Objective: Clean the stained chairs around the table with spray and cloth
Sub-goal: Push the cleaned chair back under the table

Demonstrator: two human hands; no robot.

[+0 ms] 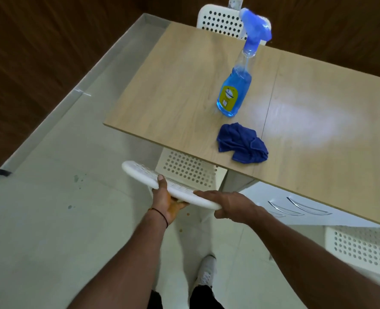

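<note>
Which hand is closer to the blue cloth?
Right. The right hand grips the chair back just short of the cloth; the left hand grips it farther left.

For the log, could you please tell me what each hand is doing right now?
Left hand: grips the chair backrest, thumb on top.
Right hand: grips the same backrest's top edge.

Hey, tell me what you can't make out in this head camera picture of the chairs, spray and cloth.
Head view:
Spray bottle label: too small and blurred to read.
Held chair seat: far part hidden under the table, so stains cannot be judged.
Far chair: only its backrest top shows behind the table.
Right chair: cut off by the frame edge and the table.
Left hand fingers: mostly hidden beneath the backrest.
</note>
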